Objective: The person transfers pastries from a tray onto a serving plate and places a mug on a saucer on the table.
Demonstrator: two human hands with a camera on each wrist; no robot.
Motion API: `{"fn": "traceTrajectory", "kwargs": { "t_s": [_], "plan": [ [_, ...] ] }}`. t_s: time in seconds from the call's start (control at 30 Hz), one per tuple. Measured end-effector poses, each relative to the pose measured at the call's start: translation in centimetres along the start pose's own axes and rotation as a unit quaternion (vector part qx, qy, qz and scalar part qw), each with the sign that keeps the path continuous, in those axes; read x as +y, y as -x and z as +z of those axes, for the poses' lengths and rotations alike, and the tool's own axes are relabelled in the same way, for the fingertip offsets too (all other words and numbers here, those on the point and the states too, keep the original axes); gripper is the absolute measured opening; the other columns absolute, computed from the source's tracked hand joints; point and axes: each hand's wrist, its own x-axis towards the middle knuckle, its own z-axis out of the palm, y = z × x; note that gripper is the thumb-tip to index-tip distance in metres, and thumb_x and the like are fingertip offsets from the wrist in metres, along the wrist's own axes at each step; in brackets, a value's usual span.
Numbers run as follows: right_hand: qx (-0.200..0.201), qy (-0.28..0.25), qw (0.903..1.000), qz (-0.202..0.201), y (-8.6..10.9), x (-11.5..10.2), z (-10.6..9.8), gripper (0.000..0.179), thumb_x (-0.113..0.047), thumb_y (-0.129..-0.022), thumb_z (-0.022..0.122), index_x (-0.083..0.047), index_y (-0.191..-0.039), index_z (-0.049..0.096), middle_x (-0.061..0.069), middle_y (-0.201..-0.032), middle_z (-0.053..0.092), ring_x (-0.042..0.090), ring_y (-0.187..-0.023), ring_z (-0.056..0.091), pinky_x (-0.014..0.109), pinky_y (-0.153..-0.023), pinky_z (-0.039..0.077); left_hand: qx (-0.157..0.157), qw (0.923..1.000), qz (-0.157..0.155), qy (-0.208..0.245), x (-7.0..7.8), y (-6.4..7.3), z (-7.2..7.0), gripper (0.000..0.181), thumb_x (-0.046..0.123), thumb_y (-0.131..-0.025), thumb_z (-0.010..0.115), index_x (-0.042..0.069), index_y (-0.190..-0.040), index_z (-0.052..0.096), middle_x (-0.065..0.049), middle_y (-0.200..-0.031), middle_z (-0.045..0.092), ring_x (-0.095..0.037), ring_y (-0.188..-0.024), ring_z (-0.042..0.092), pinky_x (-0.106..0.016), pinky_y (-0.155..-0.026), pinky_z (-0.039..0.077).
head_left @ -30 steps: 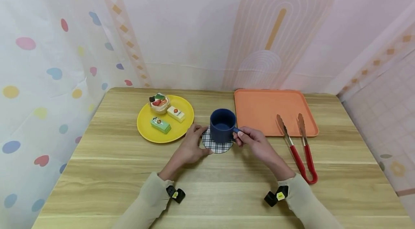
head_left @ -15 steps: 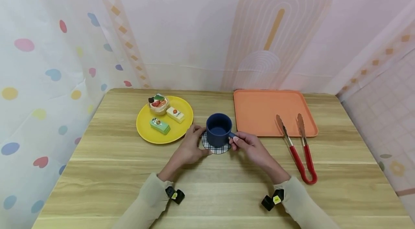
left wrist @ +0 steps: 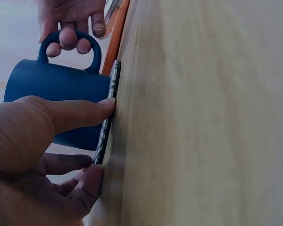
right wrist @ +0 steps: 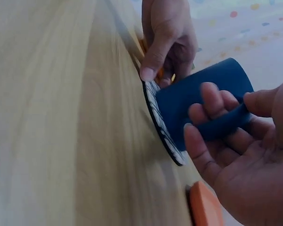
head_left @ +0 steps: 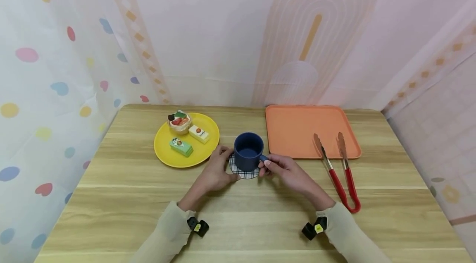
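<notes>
A dark blue mug (head_left: 247, 157) stands upright on a round black-and-white plaid coaster (head_left: 243, 173). My right hand (head_left: 286, 172) holds the mug's handle, with fingers through the loop in the right wrist view and the thumb on top of the handle (right wrist: 226, 123). My left hand (head_left: 218, 172) grips the coaster's left side by its edge, the thumb at the near rim and fingertips at the far rim. From the left wrist view, the coaster (left wrist: 105, 129) lies right at the tabletop, with the mug's base against it.
A yellow plate (head_left: 165, 156) at the left carries a fruit-topped dessert cup (head_left: 179, 123), a green cake (head_left: 181, 147) and a cream-coloured cake (head_left: 199, 134). On the right is an orange tray (head_left: 297, 130); red-handled tongs (head_left: 340, 188) rest with their tips over it.
The right hand has brought the mug left and toward the person, more centrally onto the coaster. The left hand keeps its hold on the coaster. The head view has shifted slightly.
</notes>
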Motion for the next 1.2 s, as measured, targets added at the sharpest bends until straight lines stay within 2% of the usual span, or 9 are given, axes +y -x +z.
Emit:
{"fn": "traceTrajectory", "kwargs": {
  "t_s": [0.17,0.3,0.37,0.43,0.57,0.77,0.93,1.07,1.2],
  "plan": [
    [-0.014,0.060,0.9979,-0.016,0.1,-0.5,-0.5,0.031,-0.021,-0.111,0.046,-0.001,-0.123,0.067,0.015,-0.112,0.075,0.028,-0.110,0.066,0.044,-0.092,0.058,0.007,0.9995,0.029,0.012,-0.6,0.4,-0.8,0.074,0.012,-0.082,0.086,0.004,-0.148,0.052,-0.012,-0.139,0.049,-0.028,-0.125,0.051,-0.047,-0.112,0.050],
    [0.001,0.132,0.9911,-0.013,0.5,-1.0,-1.1,0.028,-0.024,-0.110,0.050,-0.010,-0.127,0.068,0.009,-0.118,0.072,0.028,-0.109,0.066,0.039,-0.092,0.057,0.023,0.9991,0.032,0.017,-1.3,0.9,-2.0,0.072,0.011,-0.085,0.083,0.003,-0.149,0.050,-0.014,-0.131,0.057,-0.027,-0.115,0.057,-0.044,-0.104,0.055],
    [0.012,0.163,0.9863,-0.020,0.8,-1.2,-1.7,0.030,-0.027,-0.109,0.051,-0.011,-0.131,0.066,0.008,-0.124,0.070,0.028,-0.111,0.068,0.043,-0.095,0.059,0.033,0.9989,0.027,0.021,-1.5,1.2,-2.7,0.070,0.012,-0.087,0.081,0.003,-0.150,0.049,-0.014,-0.128,0.059,-0.027,-0.112,0.058,-0.043,-0.099,0.057],
    [0.023,0.179,0.9832,-0.026,1.2,-1.5,-2.4,0.033,-0.029,-0.109,0.052,-0.013,-0.135,0.064,0.007,-0.130,0.069,0.025,-0.116,0.067,0.046,-0.102,0.057,0.044,0.9982,0.030,0.026,-1.7,1.6,-3.5,0.069,0.013,-0.089,0.080,0.005,-0.151,0.048,-0.014,-0.127,0.060,-0.027,-0.109,0.059,-0.040,-0.094,0.058],
    [0.046,0.193,0.9795,-0.032,1.9,-2.1,-3.9,0.036,-0.030,-0.109,0.053,-0.012,-0.138,0.062,0.007,-0.136,0.067,0.026,-0.120,0.067,0.050,-0.104,0.056,0.064,0.9961,0.053,0.031,-1.8,2.4,-5.0,0.067,0.017,-0.092,0.077,0.008,-0.152,0.047,-0.015,-0.130,0.058,-0.029,-0.111,0.060,-0.038,-0.089,0.061],
    [0.086,0.223,0.9708,-0.023,3.0,-2.5,-6.3,0.038,-0.034,-0.108,0.053,-0.019,-0.142,0.058,0.005,-0.143,0.063,0.029,-0.124,0.064,0.049,-0.101,0.056,0.115,0.9886,0.097,0.010,-2.3,3.3,-7.4,0.066,0.020,-0.093,0.077,0.010,-0.151,0.047,-0.016,-0.144,0.051,-0.036,-0.126,0.055,-0.051,-0.093,0.062],
    [0.122,0.235,0.9641,-0.020,4.0,-2.6,-8.0,0.043,-0.034,-0.108,0.055,-0.019,-0.148,0.053,0.008,-0.147,0.058,0.027,-0.127,0.060,0.048,-0.102,0.054,0.165,0.9793,0.116,-0.020,-3.4,3.9,-8.9,0.068,0.023,-0.093,0.078,0.008,-0.151,0.046,-0.017,-0.150,0.045,-0.041,-0.123,0.057,-0.057,-0.095,0.060],
    [0.146,0.250,0.9566,-0.035,4.8,-2.4,-9.3,0.048,-0.028,-0.107,0.056,-0.016,-0.153,0.047,0.011,-0.150,0.054,0.031,-0.132,0.055,0.054,-0.103,0.052,0.188,0.9748,0.113,-0.037,-4.2,4.2,-10.0,0.072,0.026,-0.094,0.077,0.009,-0.154,0.043,-0.018,-0.154,0.041,-0.041,-0.128,0.053,-0.060,-0.101,0.055],
    [0.167,0.260,0.9502,-0.042,5.6,-1.9,-10.5,0.054,-0.023,-0.107,0.057,-0.015,-0.157,0.041,0.014,-0.156,0.047,0.035,-0.136,0.049,0.055,-0.101,0.050,0.189,0.9760,0.092,-0.055,-4.9,4.6,-11.2,0.080,0.034,-0.094,0.076,0.013,-0.160,0.035,-0.019,-0.162,0.029,-0.045,-0.145,0.034,-0.071,-0.111,0.041]
  ]
}}
